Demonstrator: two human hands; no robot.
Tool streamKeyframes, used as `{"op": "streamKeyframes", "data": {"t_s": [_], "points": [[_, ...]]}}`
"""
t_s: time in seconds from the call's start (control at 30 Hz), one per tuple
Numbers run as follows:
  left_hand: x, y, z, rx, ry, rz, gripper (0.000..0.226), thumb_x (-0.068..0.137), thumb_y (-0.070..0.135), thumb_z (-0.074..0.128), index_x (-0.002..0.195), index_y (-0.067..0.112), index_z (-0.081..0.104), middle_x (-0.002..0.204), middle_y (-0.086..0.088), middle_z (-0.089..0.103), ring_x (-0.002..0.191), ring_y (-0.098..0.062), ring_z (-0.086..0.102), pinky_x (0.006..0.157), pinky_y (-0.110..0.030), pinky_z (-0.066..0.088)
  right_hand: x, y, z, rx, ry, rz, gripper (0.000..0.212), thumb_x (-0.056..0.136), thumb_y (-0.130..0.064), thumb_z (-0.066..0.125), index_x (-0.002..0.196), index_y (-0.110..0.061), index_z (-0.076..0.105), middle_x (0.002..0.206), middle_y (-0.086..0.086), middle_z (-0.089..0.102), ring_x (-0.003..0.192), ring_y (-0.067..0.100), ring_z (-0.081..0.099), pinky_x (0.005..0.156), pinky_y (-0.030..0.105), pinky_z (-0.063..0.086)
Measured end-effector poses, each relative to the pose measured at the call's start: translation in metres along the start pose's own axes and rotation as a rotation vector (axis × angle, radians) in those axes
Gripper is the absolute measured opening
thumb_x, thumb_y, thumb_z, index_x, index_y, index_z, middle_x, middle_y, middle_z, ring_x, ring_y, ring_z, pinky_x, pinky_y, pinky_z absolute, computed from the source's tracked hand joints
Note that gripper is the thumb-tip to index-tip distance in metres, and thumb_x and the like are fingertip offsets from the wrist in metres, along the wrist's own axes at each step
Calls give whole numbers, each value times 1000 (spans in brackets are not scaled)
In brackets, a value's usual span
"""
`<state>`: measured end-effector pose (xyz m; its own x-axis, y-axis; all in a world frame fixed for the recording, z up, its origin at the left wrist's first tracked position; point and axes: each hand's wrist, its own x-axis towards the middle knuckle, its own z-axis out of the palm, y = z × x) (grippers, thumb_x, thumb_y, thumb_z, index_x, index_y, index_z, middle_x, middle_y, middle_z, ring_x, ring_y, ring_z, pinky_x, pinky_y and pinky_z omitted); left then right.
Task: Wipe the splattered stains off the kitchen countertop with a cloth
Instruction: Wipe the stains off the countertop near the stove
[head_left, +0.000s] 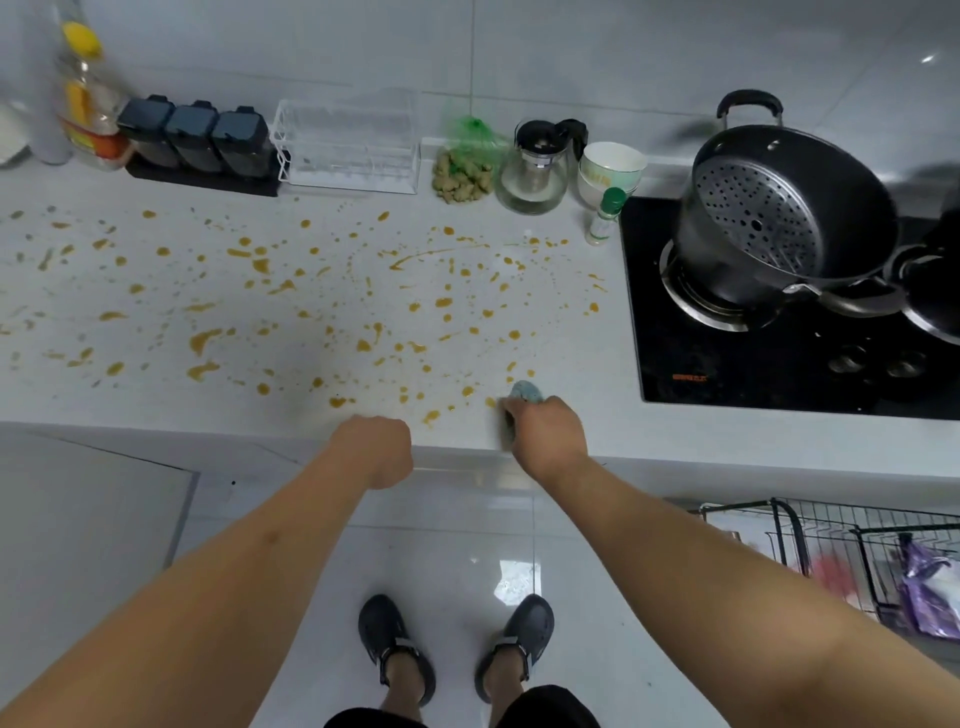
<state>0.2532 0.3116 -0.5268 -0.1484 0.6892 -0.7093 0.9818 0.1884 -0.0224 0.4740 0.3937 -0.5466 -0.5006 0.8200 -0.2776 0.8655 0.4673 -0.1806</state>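
Orange-brown stains (311, 306) are splattered across most of the white countertop (571, 364), from the far left to just short of the hob. My right hand (548, 434) presses a small light blue cloth (525, 391) onto the counter near the front edge, with stains right beside it on the left. Most of the cloth is hidden under the hand. My left hand (376, 449) is closed in a fist and rests at the counter's front edge, holding nothing.
A black hob (753, 364) with a steamer pot (789, 218) lies to the right. Along the back wall stand an oil bottle (88, 98), spice jars (197, 140), a clear rack (348, 145), a green net bag (465, 166), a glass teapot (535, 166), bowls (610, 171) and a small bottle (605, 215). A wire rack (831, 551) stands on the floor at right.
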Motion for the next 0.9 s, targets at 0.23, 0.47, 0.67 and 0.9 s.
{"op": "streamKeyframes", "data": {"t_s": [0.23,0.47,0.67,0.9], "points": [[-12,-15,9,-109,86,-36,15,94,26,54,94,14,63,93,-3,65,79,-20,62,64,-32,50,-3,27,12,-21,0,181,53,86,-15,57,138,-19,50,137,8,45,120,35,42,98,42,42],[-17,-51,33,-539,420,-431,24,97,31,56,100,8,61,104,-11,65,85,-28,61,67,-34,49,19,-26,18,110,-87,118,53,90,-13,58,143,-10,52,142,13,38,116,39,46,95,43,49],[-11,-82,36,-504,303,-602,45,100,54,52,81,14,59,78,-1,60,66,-19,55,63,-30,44,12,-19,16,-104,-43,115,40,89,-19,54,129,-13,57,129,13,41,111,34,43,83,43,52],[-2,-86,34,-400,134,-637,67,94,71,49,124,15,69,118,-9,65,106,-31,62,92,-41,47,27,-32,13,94,-106,246,58,90,-20,58,146,-13,45,131,11,47,102,34,61,81,38,52]]}}
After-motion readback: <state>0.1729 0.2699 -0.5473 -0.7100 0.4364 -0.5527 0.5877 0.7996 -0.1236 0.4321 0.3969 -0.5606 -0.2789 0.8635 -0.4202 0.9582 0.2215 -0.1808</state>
